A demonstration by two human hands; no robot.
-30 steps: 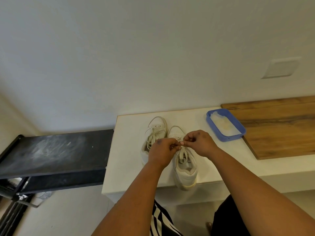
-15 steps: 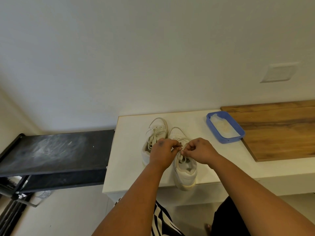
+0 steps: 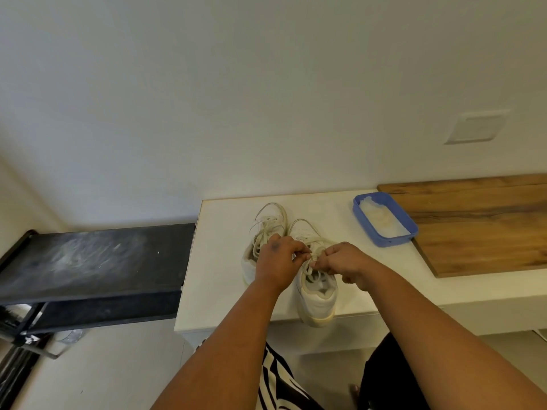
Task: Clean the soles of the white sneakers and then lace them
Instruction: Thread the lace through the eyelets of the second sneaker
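Observation:
Two white sneakers stand side by side on the white counter [image 3: 225, 279], toes toward the wall. The left sneaker [image 3: 268, 224] has loose laces and is partly hidden by my left hand [image 3: 276, 263]. The right sneaker [image 3: 318, 300] has its heel at the counter's front edge. My left hand and my right hand [image 3: 346, 263] meet over its tongue, each pinching a strand of its lace [image 3: 310, 257]. The fingertips hide how the lace is crossed.
A blue tray [image 3: 410, 227] holding a pale wet cloth sits to the right of the shoes. A wooden board [image 3: 485, 226] lies beyond it. A black dusty shelf [image 3: 91, 258] adjoins the counter's left end. A wall plate [image 3: 475, 127] is on the wall.
Both hands have moved along the right sneaker toward its heel, keeping hold of the lace. The view has tilted up, so the counter sits lower in frame.

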